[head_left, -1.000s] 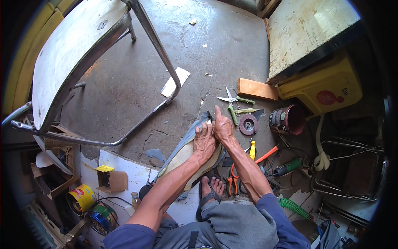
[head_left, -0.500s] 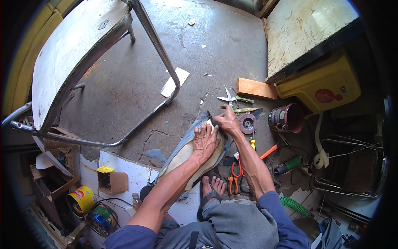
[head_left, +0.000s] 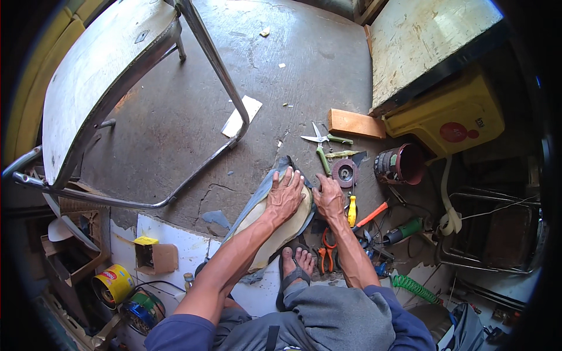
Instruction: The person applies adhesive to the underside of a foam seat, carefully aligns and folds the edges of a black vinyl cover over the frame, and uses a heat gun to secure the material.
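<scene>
My left hand [head_left: 284, 196] lies with spread fingers on a cream, flat padded piece [head_left: 257, 234], laid over blue-grey cloth [head_left: 246, 216] on the floor. My right hand [head_left: 328, 199] is at the piece's right edge, fingers loosely bent and apart. Just beyond it are green-handled shears [head_left: 322, 152], a grinding flap disc [head_left: 344, 172] and a narrow yellowish strip [head_left: 342, 154]. Beside my right forearm lie a yellow-handled screwdriver [head_left: 352, 212], a tool with a long orange handle [head_left: 373, 215] and orange-handled pliers [head_left: 325, 257].
A metal-framed chair [head_left: 99, 82] stands upper left. At right are a wooden block [head_left: 354, 123], a worn cabinet [head_left: 433, 41], a yellow container [head_left: 474, 117], a paint-stained pot [head_left: 395, 164] and a green power tool [head_left: 401, 233]. Cardboard boxes [head_left: 155, 257] and cans [head_left: 111, 284] are lower left.
My right hand has moved down and toward me, its index finger less extended. My left hand has shifted slightly up the pad, its fingers more spread. The whole view has shifted slightly.
</scene>
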Motion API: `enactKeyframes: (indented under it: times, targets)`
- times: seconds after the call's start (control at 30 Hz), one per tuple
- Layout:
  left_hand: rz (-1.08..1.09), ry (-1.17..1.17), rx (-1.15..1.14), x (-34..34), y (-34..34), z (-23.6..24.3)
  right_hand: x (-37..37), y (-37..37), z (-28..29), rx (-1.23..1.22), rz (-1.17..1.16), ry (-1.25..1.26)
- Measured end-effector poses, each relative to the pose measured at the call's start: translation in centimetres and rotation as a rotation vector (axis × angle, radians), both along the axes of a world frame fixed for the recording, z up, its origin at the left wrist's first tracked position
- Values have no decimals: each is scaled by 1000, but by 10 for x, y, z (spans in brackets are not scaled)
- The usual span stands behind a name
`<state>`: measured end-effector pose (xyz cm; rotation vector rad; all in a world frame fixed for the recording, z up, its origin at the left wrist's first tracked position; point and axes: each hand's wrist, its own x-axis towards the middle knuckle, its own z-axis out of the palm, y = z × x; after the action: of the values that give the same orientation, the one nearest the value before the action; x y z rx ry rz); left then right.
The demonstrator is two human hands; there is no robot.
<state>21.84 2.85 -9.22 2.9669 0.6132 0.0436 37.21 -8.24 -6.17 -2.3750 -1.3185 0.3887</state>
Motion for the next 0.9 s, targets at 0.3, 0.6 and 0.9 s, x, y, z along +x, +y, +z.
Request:
enactKeyframes:
  times: [0.3, 0.6, 0.9]
  targets:
    - [-4, 31, -64, 1, 2, 4, -7, 11, 13, -40, 108, -61]
    - [-3, 25, -56, -12, -7, -9, -5, 13, -15, 174, 58, 133]
    - [-6, 31, -239, -5, 7, 14, -12, 12, -14, 188, 3, 192]
